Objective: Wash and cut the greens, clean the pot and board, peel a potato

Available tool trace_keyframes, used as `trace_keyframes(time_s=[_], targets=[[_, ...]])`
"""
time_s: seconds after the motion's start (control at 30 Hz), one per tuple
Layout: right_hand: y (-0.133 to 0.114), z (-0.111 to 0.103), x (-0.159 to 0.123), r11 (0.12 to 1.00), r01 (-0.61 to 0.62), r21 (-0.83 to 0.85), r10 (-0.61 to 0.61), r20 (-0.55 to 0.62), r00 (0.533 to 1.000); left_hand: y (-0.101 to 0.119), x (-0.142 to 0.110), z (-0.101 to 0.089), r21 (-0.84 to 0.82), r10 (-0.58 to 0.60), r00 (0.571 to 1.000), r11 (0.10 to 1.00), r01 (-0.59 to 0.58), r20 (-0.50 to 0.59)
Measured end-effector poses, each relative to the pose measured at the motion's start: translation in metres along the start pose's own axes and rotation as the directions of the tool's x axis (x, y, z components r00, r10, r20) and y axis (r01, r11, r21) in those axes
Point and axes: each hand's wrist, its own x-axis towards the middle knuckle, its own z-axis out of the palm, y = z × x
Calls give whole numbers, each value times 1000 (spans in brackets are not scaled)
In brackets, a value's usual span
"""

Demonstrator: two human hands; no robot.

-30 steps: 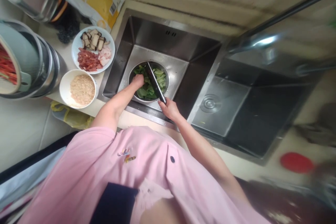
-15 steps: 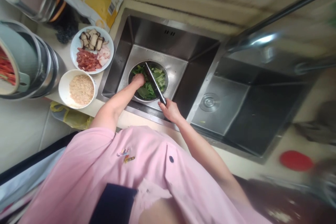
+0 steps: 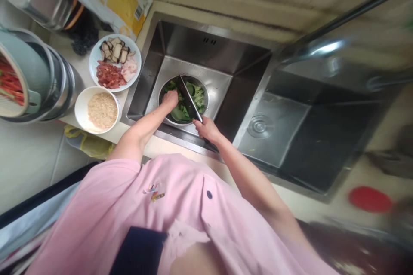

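A round metal bowl (image 3: 206, 105) of green leaves (image 3: 197, 93) sits in the left sink basin. Inside it, at the left side, my left hand (image 3: 170, 99) is closed with its fingers curled round some leaves; the fingertips are partly hidden. My right hand (image 3: 207, 129) grips the handle of a kitchen knife (image 3: 187, 96) at the bowl's near right rim. The dark, broad blade slants across the bowl over the leaves, its tip pointing away from me, close beside my left hand.
Left of the sink (image 3: 254, 107) stand a plate (image 3: 93, 66) of sliced mushrooms and meat, a white bowl (image 3: 80, 114) of pale mince-like food, and stacked basins (image 3: 61, 86). A yellow-and-white bag (image 3: 122, 2) lies behind. The right basin has a drain (image 3: 260, 126); a red disc (image 3: 370, 199) lies on the right counter.
The knife has tilted slightly, and my right hand has shifted a little at its handle. My left hand stays at the bowl's left side. The whole view has moved slightly.
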Motion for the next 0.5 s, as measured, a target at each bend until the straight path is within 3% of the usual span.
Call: trace_keyframes(time_s=[0.23, 0.37, 0.5], targets=[[-10, 5, 14, 991, -80, 109, 83, -21, 996, 6, -5, -11, 54, 214, 976, 976, -211, -50], [-10, -1, 2, 980, -26, 198, 28, -7, 1000, -6, -4, -30, -39, 222, 958, 972, -233, -180], [-9, -20, -25, 966, 49, 253, -27, -92, 995, -21, 0, -41, -102, 173, 951, 974, -205, -255]])
